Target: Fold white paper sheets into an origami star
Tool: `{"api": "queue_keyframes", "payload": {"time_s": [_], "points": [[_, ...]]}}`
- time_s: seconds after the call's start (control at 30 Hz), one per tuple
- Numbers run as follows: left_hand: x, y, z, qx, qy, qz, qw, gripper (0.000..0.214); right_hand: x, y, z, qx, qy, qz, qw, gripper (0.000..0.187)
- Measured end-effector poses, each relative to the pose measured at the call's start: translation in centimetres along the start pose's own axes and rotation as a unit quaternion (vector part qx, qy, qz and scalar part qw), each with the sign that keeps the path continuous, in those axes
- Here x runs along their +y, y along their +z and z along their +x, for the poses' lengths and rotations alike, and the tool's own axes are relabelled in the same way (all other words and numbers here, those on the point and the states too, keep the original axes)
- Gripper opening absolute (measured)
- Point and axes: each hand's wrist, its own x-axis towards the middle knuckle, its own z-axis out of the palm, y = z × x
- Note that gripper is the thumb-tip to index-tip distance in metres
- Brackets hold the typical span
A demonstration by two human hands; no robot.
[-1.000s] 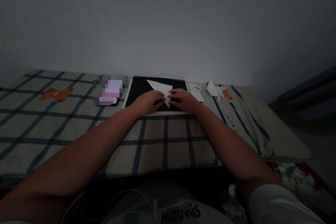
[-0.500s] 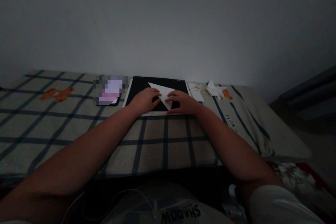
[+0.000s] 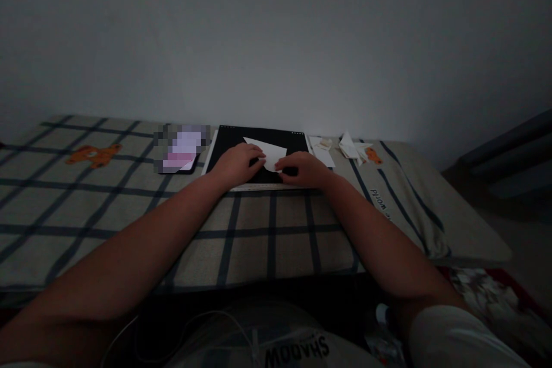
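Head view, the only one supplied: your paper (image 3: 272,153) lies on the black pad (image 3: 228,139), between your two hands. Your left hand (image 3: 237,165) is arched, its fingertips on the paper's left part; whether the thumb pinches it cannot be told. Your right hand (image 3: 304,169) is half curled, a dark gap showing between thumb and forefinger, with fingertips at the paper's near right edge. A firm hold there cannot be confirmed.

Progress: the far edge is straight and ends in a sharp point at left. The near edge looks rounded, so I judge that a fold there is not yet pressed flat. The number of finished folds cannot be counted. A separate folded piece (image 3: 348,148) sits to the right, beyond a white sheet (image 3: 324,157).

Markings: "SHADOW" reads inverted on your shirt (image 3: 297,348); "world", also inverted, on the cloth (image 3: 250,236). The phone (image 3: 185,155) is pixelated, its screen unreadable. No brand is identifiable.
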Motion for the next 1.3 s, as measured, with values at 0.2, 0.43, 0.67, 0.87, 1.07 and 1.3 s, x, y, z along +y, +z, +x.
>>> {"api": "queue_keyframes", "payload": {"time_s": [0.2, 0.43, 0.67, 0.87, 1.07, 1.3], "points": [[0.1, -0.4, 0.0, 0.014, 0.009, -0.009, 1.0, 0.033, 0.1, -0.6, 0.0, 0.111, 0.093, 0.05, 0.988, 0.026], [1.1, -0.9, 0.1, 0.088, -0.022, -0.08, 0.993, 0.03, 0.3, -0.8, 0.8, 0.267, 0.223, 0.245, 0.905, 0.043], [1.7, -1.1, 0.3, 0.193, -0.179, -0.359, 0.896, 0.033, 1.0, -0.2, 0.7, 0.169, 0.233, 0.362, 0.887, 0.037], [1.3, -0.6, 0.6, 0.192, -0.22, -0.449, 0.844, 0.042, 0.4, -0.3, 0.5, 0.128, 0.234, 0.458, 0.848, 0.03], [1.1, -0.5, 0.6, 0.204, -0.214, -0.357, 0.886, 0.048, 0.6, 0.1, 0.7, 0.134, 0.244, 0.474, 0.835, 0.03], [2.3, -0.8, 0.1, 0.105, -0.142, -0.361, 0.916, 0.061, 0.3, 0.4, 0.9, 0.175, 0.258, 0.447, 0.838, 0.031]]}}
